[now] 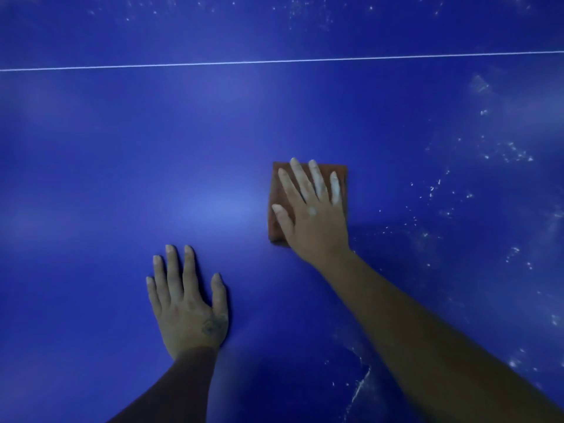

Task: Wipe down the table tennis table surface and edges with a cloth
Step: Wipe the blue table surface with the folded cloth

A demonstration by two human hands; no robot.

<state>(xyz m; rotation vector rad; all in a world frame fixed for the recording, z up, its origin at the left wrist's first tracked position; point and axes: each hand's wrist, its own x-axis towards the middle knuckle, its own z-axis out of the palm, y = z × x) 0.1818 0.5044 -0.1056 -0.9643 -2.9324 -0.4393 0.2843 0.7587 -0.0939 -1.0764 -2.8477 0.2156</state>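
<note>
A small brown cloth [308, 190], folded into a square, lies flat on the blue table [122, 163] a little right of the middle of the view. The right hand [311, 212] lies on top of it, palm down. Its fingers [297, 178] are straight and spread out, pressing the cloth onto the table, and the thumb points to the left across the cloth. White dust sticks to some of these fingers and to the back of the hand. The bare right arm comes in from the lower right corner. The left hand [186, 300] rests flat on the bare table, nearer to the person and to the left of the cloth, not touching it. Its fingers are straight and a little apart, and it holds nothing. There is a small dark mark on the back of this hand near the thumb. A thin white line [274, 61] runs across the table, far above both hands. White specks and smears [512, 154] lie on the table at the right side, along the top, and near the right arm at the bottom. The table to the left of the cloth looks smooth and shiny.
</note>
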